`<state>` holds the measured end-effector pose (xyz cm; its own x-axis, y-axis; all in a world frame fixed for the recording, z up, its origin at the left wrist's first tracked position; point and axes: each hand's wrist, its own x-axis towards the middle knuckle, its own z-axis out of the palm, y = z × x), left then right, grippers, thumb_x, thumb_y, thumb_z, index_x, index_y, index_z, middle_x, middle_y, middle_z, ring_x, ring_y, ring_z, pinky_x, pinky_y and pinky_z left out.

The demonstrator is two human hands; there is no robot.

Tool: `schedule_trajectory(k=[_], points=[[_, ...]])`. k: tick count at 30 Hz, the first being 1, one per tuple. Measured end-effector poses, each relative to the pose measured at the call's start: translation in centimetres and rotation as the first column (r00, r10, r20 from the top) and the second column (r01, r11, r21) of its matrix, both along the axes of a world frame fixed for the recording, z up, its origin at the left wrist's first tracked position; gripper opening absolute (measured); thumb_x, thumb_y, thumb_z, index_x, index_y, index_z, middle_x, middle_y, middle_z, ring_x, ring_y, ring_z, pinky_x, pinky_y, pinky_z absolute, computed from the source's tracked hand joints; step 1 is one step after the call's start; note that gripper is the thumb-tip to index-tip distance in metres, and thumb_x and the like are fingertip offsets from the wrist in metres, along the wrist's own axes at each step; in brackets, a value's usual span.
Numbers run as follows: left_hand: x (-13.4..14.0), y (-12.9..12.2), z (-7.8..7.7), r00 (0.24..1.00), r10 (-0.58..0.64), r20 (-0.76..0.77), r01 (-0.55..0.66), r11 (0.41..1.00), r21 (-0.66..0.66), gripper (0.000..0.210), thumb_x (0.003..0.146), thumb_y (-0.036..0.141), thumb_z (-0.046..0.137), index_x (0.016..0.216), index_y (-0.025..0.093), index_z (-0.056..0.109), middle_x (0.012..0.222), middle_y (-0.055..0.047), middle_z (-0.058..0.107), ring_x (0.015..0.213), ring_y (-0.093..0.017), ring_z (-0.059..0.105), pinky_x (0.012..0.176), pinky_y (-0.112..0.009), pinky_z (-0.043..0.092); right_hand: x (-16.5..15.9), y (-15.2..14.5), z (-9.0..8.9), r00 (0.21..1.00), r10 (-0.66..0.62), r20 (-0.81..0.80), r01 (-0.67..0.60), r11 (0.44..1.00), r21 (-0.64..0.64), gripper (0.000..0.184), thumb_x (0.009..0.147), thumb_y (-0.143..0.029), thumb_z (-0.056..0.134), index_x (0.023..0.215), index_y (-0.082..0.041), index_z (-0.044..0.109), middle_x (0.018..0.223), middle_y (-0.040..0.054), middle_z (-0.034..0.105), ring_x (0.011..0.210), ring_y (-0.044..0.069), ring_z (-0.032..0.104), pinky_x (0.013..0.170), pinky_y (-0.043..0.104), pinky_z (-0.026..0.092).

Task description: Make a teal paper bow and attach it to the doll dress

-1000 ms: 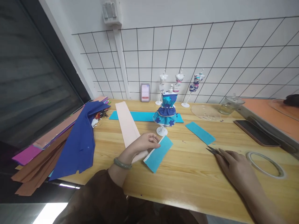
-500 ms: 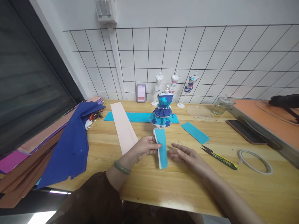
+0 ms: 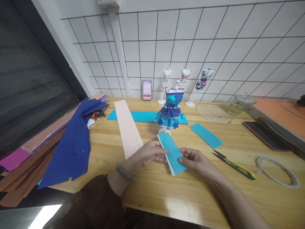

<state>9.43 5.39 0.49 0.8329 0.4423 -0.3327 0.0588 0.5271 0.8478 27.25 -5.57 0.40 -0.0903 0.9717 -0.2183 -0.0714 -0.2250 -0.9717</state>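
Just in front of the dressed mannequin, the left hand pinches the blue strip by its white-edged side; the right hand pinches the opposite side; light, even pressure should keep it flat and uncreased.

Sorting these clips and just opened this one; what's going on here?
A person at a wooden table holds a blue strip in both hands: the left hand grips its white-edged side, the right hand its lower right side. Scissors lie on the table to the right, near a tape roll. Beyond the strip stands a small mannequin in a blue dress; a pale pink strip lies to the left.
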Motion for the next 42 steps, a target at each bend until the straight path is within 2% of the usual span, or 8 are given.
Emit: schedule_trajectory(k=[5, 10, 16, 20, 23, 26, 32, 42], points=[[0.1, -0.2, 0.0, 0.999, 0.046, 0.005, -0.046, 0.999, 0.005, 0.034, 0.066, 0.028, 0.071, 0.093, 0.009, 0.063, 0.100, -0.016, 0.065, 0.083, -0.020, 0.064, 0.077, -0.035, 0.051, -0.1, -0.2, 0.3, 1.000, -0.015, -0.018, 0.016, 1.000, 0.015, 0.043, 0.074, -0.038, 0.063, 0.113, -0.019, 0.057, 0.099, 0.0077, 0.066, 0.087, 0.019, 0.060, 0.078, 0.032, 0.046], [0.1, -0.3, 0.1, 0.994, 0.104, 0.028, -0.104, 0.995, -0.008, 0.032, 0.066, 0.028, 0.072, 0.090, 0.009, 0.063, 0.098, -0.015, 0.066, 0.081, -0.018, 0.065, 0.078, -0.033, 0.051, -0.4, -0.3, 0.3, 1.000, -0.009, -0.025, 0.009, 1.000, -0.001, 0.052, 0.068, -0.034, 0.070, 0.115, -0.018, 0.054, 0.091, 0.0044, 0.064, 0.072, 0.014, 0.058, 0.065, 0.027, 0.047], [0.2, -0.6, 0.5, 0.987, 0.159, 0.012, -0.158, 0.987, -0.019, 0.037, 0.064, 0.024, 0.073, 0.097, 0.013, 0.060, 0.098, -0.012, 0.065, 0.082, -0.019, 0.065, 0.077, -0.036, 0.052, 0.8, -0.1, -0.2, 0.980, -0.189, -0.056, 0.188, 0.982, -0.021, 0.056, 0.063, -0.029, 0.074, 0.114, -0.020, 0.052, 0.076, -0.0007, 0.062, 0.061, 0.011, 0.055, 0.055, 0.023, 0.047], [0.2, -0.6, 0.5, 0.981, 0.192, 0.029, -0.192, 0.981, -0.011, 0.035, 0.067, 0.022, 0.072, 0.098, 0.014, 0.059, 0.097, -0.010, 0.065, 0.083, -0.019, 0.065, 0.077, -0.034, 0.053, 1.1, -0.1, 0.2, 0.949, -0.302, -0.088, 0.297, 0.952, -0.067, 0.056, 0.064, -0.031, 0.074, 0.113, -0.021, 0.050, 0.077, -0.0002, 0.063, 0.064, 0.013, 0.059, 0.061, 0.027, 0.051], [0.2, -0.6, 0.3, 0.974, 0.215, 0.067, -0.215, 0.977, -0.001, 0.034, 0.069, 0.023, 0.070, 0.100, 0.015, 0.058, 0.099, -0.009, 0.065, 0.085, -0.019, 0.064, 0.079, -0.034, 0.052, 0.8, -0.2, 0.7, 0.959, -0.267, -0.097, 0.260, 0.962, -0.083, 0.052, 0.065, -0.035, 0.073, 0.110, -0.022, 0.051, 0.087, 0.0030, 0.065, 0.072, 0.016, 0.063, 0.068, 0.030, 0.052], [0.2, -0.6, 0.2, 0.972, 0.222, 0.080, -0.223, 0.975, -0.002, 0.036, 0.069, 0.023, 0.070, 0.103, 0.016, 0.057, 0.101, -0.009, 0.065, 0.085, -0.019, 0.065, 0.081, -0.036, 0.052, 0.6, -0.3, 0.6, 0.972, -0.222, -0.079, 0.219, 0.975, -0.046, 0.056, 0.064, -0.034, 0.074, 0.112, -0.020, 0.049, 0.083, 0.0030, 0.065, 0.070, 0.016, 0.063, 0.065, 0.029, 0.050], [-0.1, -0.3, 0.7, 0.977, 0.203, 0.068, -0.205, 0.978, 0.026, 0.033, 0.070, 0.026, 0.069, 0.098, 0.011, 0.058, 0.102, -0.014, 0.064, 0.091, -0.023, 0.064, 0.081, -0.035, 0.051, 1.7, 0.0, -0.3, 0.949, -0.316, 0.017, 0.314, 0.948, 0.052, 0.059, 0.063, -0.033, 0.075, 0.112, -0.019, 0.045, 0.070, -0.0013, 0.061, 0.063, 0.013, 0.059, 0.063, 0.028, 0.046], [-1.0, 0.6, 1.4, 0.983, 0.179, 0.028, -0.181, 0.974, 0.138, 0.029, 0.067, 0.026, 0.072, 0.089, 0.011, 0.060, 0.093, -0.012, 0.067, 0.085, -0.019, 0.064, 0.073, -0.029, 0.051, 2.7, -0.4, 0.9, 0.885, -0.453, 0.112, 0.430, 0.885, 0.178, 0.067, 0.064, -0.044, 0.071, 0.121, -0.019, 0.046, 0.075, 0.0017, 0.062, 0.070, 0.018, 0.059, 0.070, 0.034, 0.045]])
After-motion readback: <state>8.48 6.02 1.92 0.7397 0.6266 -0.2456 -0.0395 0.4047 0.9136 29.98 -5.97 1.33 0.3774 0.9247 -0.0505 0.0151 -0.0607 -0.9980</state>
